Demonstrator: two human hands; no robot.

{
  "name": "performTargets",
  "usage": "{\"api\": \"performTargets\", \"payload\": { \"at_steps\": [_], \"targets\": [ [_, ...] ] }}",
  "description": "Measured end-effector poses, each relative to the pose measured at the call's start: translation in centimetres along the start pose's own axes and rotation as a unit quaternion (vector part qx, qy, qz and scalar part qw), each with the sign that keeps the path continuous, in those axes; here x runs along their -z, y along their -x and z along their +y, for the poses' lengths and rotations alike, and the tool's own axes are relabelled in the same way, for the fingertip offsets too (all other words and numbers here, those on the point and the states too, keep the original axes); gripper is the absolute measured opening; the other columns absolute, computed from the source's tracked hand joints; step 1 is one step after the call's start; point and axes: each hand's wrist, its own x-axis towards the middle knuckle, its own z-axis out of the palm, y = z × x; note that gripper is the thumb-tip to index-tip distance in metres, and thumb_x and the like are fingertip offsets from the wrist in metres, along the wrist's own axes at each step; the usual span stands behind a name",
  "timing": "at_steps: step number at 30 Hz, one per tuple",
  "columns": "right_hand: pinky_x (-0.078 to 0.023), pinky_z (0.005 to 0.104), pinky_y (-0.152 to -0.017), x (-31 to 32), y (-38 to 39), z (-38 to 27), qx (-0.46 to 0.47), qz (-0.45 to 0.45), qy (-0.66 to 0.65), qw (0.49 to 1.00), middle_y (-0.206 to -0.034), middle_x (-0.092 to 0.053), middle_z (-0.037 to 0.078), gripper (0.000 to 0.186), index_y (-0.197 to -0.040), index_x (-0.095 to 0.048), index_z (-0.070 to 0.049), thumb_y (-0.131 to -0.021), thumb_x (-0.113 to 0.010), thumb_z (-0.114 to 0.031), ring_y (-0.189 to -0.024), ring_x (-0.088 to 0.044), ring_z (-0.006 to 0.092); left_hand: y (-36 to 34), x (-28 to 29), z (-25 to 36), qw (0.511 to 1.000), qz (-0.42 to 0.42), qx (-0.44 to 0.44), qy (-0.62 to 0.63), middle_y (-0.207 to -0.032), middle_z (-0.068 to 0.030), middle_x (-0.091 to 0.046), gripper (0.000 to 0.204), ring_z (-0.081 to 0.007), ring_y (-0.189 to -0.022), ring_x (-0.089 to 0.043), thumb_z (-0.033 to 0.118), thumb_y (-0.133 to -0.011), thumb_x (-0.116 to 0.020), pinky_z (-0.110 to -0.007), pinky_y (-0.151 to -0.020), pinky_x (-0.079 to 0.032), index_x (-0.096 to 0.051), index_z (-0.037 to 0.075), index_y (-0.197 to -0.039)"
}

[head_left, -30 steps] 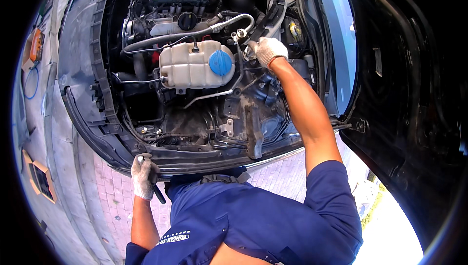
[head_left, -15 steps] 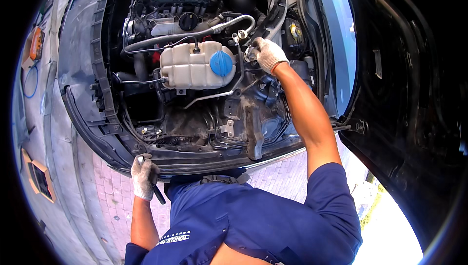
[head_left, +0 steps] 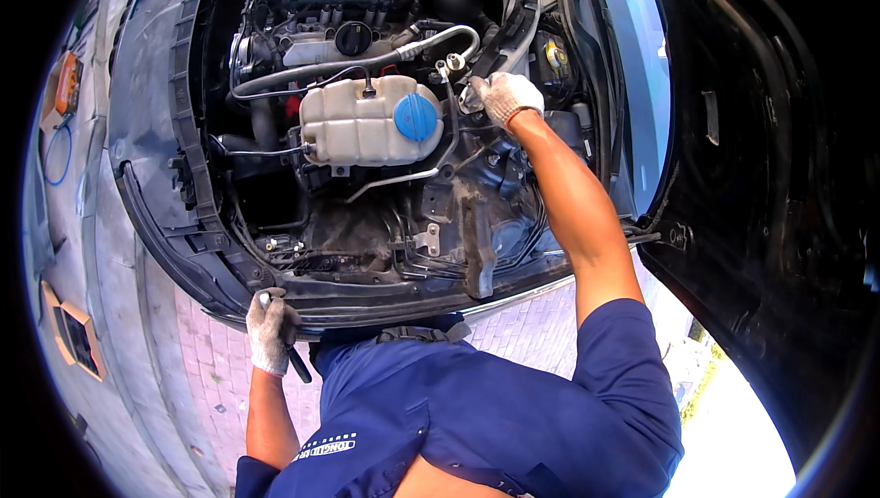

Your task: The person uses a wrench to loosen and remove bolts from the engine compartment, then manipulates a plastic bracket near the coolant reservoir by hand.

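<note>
Far L: orange unit point(head_left: 68, 84) at ground level, w/ blue hose point(head_left: 59, 157) looped just below it. Carton point(head_left: 95, 344) w/ dark contents lies nearer the operator.

L hand point(head_left: 272, 328), gloved: at front edge of engine bay, clenched round hand tool point(head_left: 300, 366). Dark handle projects below the fist, tilted down & R; light mtl tip shows at top of fist. Brick paving point(head_left: 215, 356) visible beneath.

Ctr: off-white coolant tank point(head_left: 353, 127) w/ blue cap point(head_left: 415, 118) on its R portion. Black filler cap point(head_left: 353, 39) sits beyond the tank, on the engine. Silver hose point(head_left: 449, 33) curves over from there, ending near two small round fittings point(head_left: 454, 62).

R of tank: mtl bracket point(head_left: 469, 100), pos. just beside the pipework. R hand point(head_left: 511, 98), gloved, is at the bracket, fingers bent; fingertips partly hidden, so cannot tell if gripping or only touching.

Further R: yellow cap point(head_left: 555, 55), then raised black panel point(head_left: 770, 150) along the edge.
</note>
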Motion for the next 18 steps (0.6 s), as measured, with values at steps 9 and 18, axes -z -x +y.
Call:
{"api": "performTargets", "payload": {
  "at_steps": [9, 18],
  "targets": [
    [-0.055, 0.0505, -0.093, 1.6, 1.2, -1.1, -0.027, 0.003, -0.054, 0.998, -0.108, -0.074, 0.027, 0.05, -0.117, -0.069, -0.005, -0.097, -0.06, -0.05, -0.107, -0.071, 0.0439, 0.1, 0.0, 0.3, 1.0, -0.005, 0.001, 0.002, -0.068, -0.0065, -0.065, 0.031, -0.0078, -0.042, -0.043, 0.026, -0.101, -0.059, -0.023, -0.04, -0.032, -0.056, 0.001, -0.12],
    [-0.055, 0.0511, -0.092, 2.4, 1.9, -2.4, -0.048, -0.002, -0.055, 0.997, -0.108, -0.074, 0.026, 0.045, -0.113, -0.069, -0.004, -0.1, -0.058, -0.045, -0.107, -0.069, 0.0456, 0.0, 0.1, -0.1, 1.0, -0.005, -0.005, 0.006, -0.068, -0.006, -0.065, 0.034, -0.0079, -0.042, -0.043, 0.028, -0.101, -0.061, -0.023, -0.04, -0.031, -0.056, 0.001, -0.121]
  ]
}}
